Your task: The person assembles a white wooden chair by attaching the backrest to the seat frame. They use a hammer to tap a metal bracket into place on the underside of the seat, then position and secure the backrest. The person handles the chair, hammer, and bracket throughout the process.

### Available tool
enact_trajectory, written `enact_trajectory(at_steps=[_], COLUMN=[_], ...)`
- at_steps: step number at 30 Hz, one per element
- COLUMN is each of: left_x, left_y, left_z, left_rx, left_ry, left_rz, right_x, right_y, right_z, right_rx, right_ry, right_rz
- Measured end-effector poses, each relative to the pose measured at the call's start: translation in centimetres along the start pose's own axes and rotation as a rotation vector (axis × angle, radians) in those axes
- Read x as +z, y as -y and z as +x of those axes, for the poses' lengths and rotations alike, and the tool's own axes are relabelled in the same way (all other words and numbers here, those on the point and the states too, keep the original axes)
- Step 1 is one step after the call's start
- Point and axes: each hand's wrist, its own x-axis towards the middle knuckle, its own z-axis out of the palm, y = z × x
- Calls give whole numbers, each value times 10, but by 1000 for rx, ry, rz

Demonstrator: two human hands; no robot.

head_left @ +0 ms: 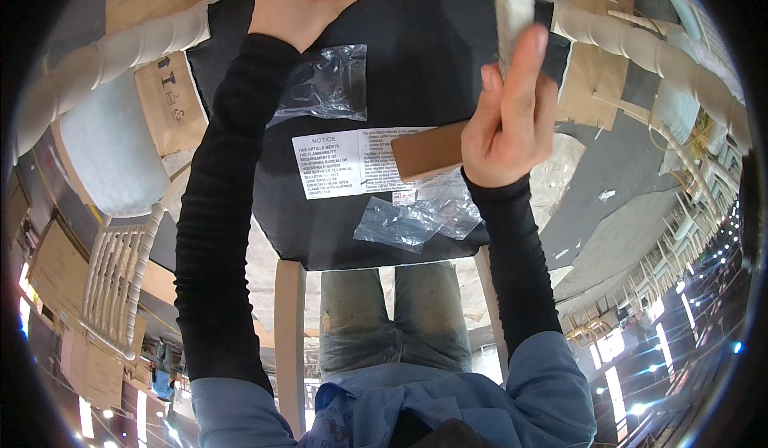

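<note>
Seat work in hand, it looks like: I'm steadying this black underside point(436, 64) with one hand and busy at its right side with the other. Next move, I'd judge, calls for a firm left hand and a controlled right. Nearest me, pale chair legs point(290, 328) stand before my jeans point(352, 320), and a clear plastic bag point(396, 226) lies just inside the near edge. Beyond it, the brown block point(426, 152) overlaps the printed label point(326, 166), and its right end disappears under my right hand point(512, 132): fingers curled around it, index finger stretched forward! That finger is right by a blurred pale piece point(513, 16); touching or not, I can't tell. Farthest off, my left hand point(292, 4) sits at the far edge, thumb spread wide, other fingertips hidden, grip unclear.
</note>
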Motion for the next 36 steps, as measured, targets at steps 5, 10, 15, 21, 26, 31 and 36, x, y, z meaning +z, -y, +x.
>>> enact_trajectory(at_steps=[5,10,15,21,26,31,36], left_x=[7,3,9,8,6,7,2], left_y=[3,3,6,2,6,3,-7], left_z=[4,2,5,0,2,1,10], left_rx=[47,40,85,105,113,75,98], left_ry=[-14,-36,-62,-86,-73,-67,-8], left_rz=[11,19,22,42,60,68,86], right_x=[0,-13,6,-19,-13,-28,-25], right_y=[-20,-3,-30,-22,-5,-1,-18], right_z=[-3,13,-13,-13,5,8,3], right_rx=[189,-43,243,-32,458,846,420], right_ry=[371,-151,382,-132,226,335,527], right_rz=[-159,-45,-144,-16,195,821,11])
